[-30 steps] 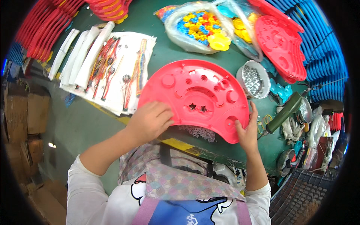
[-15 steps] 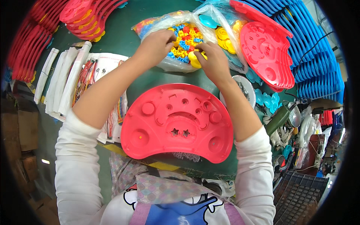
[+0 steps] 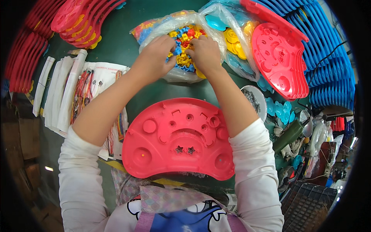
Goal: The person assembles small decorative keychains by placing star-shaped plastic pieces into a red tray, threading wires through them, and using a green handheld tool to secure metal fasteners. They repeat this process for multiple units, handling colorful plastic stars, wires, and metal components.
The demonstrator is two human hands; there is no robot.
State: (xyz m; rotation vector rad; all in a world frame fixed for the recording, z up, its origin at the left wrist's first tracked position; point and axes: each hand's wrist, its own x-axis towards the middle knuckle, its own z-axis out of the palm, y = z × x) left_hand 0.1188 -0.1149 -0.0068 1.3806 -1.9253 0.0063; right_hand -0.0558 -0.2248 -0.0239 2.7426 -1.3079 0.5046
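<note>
A clear plastic bag (image 3: 183, 77) lies open, full of small star-shaped plastic pieces (image 3: 185, 62) in yellow, blue and red. At its left side my left hand (image 3: 156, 58) has its fingers and thumb curled among the pieces, with blue ones by the fingertips. From the right, my right hand (image 3: 205, 56) reaches into the same pile with bent fingers; what they grip is hidden. A yellow round part (image 3: 199, 74) shows partly beneath the right hand. Nearer me, a red curved plastic panel (image 3: 181, 164) lies on the bench, with two star-shaped openings in its middle.
Red panels (image 3: 280, 62) and blue panels (image 3: 328, 58) are stacked at right; more red panels (image 3: 79, 23) stand at left. Wires (image 3: 83, 89) lie on white wrappings at left. A bowl of small metal parts (image 3: 255, 101) and a green bottle-like object (image 3: 288, 137) sit at right.
Both hands have come down deeper into the pile. The right hand has left the yellow round part it was pinching and moved slightly left. The panel appears lower in view.
</note>
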